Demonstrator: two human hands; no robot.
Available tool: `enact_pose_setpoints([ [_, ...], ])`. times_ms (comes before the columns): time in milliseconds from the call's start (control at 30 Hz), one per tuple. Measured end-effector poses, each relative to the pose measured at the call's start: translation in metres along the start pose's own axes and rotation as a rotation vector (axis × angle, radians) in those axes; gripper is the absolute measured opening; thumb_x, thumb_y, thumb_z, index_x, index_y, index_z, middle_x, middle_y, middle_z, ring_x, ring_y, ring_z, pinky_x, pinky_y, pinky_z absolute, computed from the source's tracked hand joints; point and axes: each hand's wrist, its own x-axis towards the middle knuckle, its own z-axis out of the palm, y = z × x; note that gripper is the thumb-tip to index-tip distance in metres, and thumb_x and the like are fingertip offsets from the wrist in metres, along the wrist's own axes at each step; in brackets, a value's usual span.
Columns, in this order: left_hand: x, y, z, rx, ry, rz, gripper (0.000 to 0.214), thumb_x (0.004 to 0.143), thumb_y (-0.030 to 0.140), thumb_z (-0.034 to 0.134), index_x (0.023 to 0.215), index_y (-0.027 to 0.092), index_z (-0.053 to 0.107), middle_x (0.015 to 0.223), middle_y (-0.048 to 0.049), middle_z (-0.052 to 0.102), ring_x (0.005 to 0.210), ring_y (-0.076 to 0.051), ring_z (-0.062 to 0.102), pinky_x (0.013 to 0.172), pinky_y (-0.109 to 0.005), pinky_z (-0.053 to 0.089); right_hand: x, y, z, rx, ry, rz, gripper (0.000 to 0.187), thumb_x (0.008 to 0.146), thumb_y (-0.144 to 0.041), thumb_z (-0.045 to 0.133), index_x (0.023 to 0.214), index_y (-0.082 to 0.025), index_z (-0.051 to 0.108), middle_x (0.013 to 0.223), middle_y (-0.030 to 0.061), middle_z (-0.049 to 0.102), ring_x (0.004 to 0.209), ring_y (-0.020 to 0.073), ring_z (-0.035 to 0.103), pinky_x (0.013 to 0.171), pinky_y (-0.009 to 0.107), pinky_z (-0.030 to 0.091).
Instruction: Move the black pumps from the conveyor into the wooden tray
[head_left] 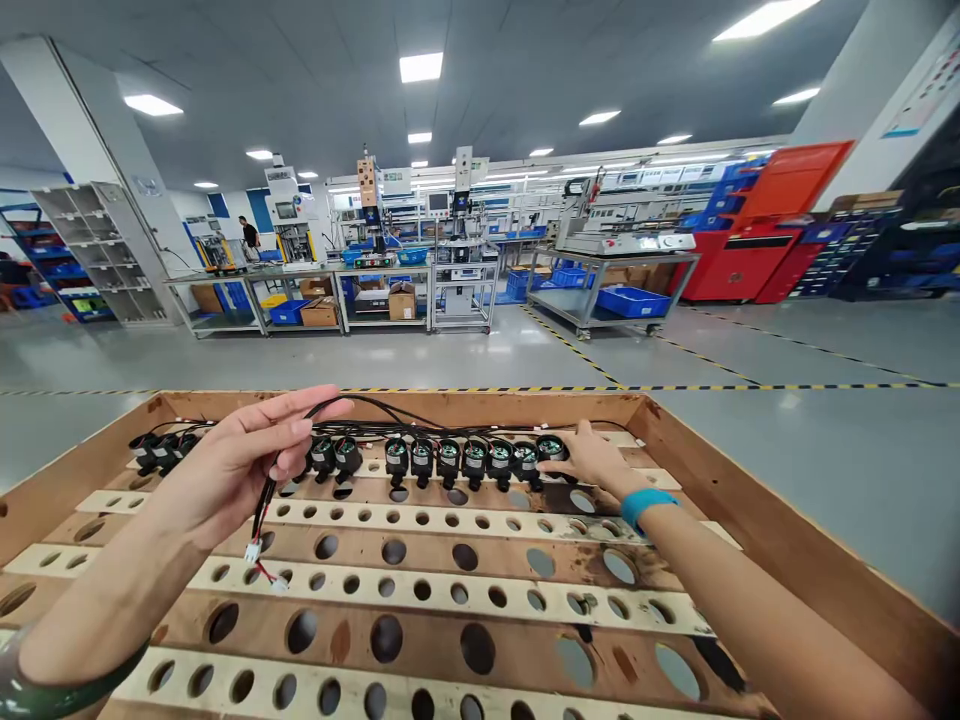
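Note:
A wooden tray (750, 520) with rows of round holes lies in front of me. Along its far row stand several small black pump-like parts (450, 458) with green tops and black wires. My left hand (240, 460) pinches a black cable (264, 500) that hangs down and ends in small white connectors (253, 550). My right hand (589, 460), with a blue wristband, rests on the rightmost black part (551, 447) of the row, fingers curled on it.
More black parts (161, 450) sit at the tray's far left. Beyond the tray is grey floor with yellow-black tape (675, 387), metal workbenches (375, 290), blue bins (630, 300), red cabinets (757, 240), grey shelving (105, 250) and a distant person (247, 235).

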Motion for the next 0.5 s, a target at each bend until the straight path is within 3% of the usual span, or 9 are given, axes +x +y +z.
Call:
enact_pose_setpoints([
  [67,0.001,-0.002,-0.002,-0.001,-0.014,-0.005,0.041,0.075,0.017,0.082,0.116,0.019,0.076,0.142,-0.0154,0.059,0.050,0.001,0.041,0.044,-0.010,0.043,0.001,0.001,-0.003,-0.015,-0.006,-0.020,0.076,0.086,-0.070,0.060,0.144,-0.022,0.055,0.117,0.0205,0.052,0.101,0.0375,0.062,0.089,0.048,0.050],
  [233,0.003,-0.004,-0.004,-0.008,-0.037,-0.037,0.042,0.075,0.016,0.082,0.117,0.019,0.076,0.141,-0.0166,0.059,0.050,0.001,0.042,0.045,-0.009,0.043,0.005,0.011,-0.005,-0.008,-0.066,-0.119,0.068,0.083,-0.064,0.068,0.136,-0.021,0.062,0.114,0.0162,0.053,0.100,0.0328,0.064,0.093,0.041,0.051],
  [400,0.007,-0.010,-0.005,0.003,-0.051,-0.076,0.044,0.076,0.014,0.080,0.119,0.020,0.075,0.143,-0.0158,0.059,0.051,0.001,0.043,0.046,-0.009,0.044,0.007,0.014,0.002,-0.005,-0.068,-0.108,0.066,0.091,-0.065,0.054,0.136,-0.016,0.059,0.121,0.0196,0.051,0.102,0.0351,0.064,0.090,0.045,0.052],
  [500,0.011,-0.015,-0.004,0.003,-0.073,-0.092,0.043,0.077,0.013,0.079,0.119,0.020,0.075,0.141,-0.0159,0.060,0.051,0.001,0.043,0.046,-0.010,0.045,0.009,0.020,0.007,-0.002,-0.090,-0.123,0.060,0.084,-0.058,0.065,0.124,-0.013,0.066,0.116,0.0208,0.055,0.099,0.0355,0.065,0.090,0.044,0.052],
])
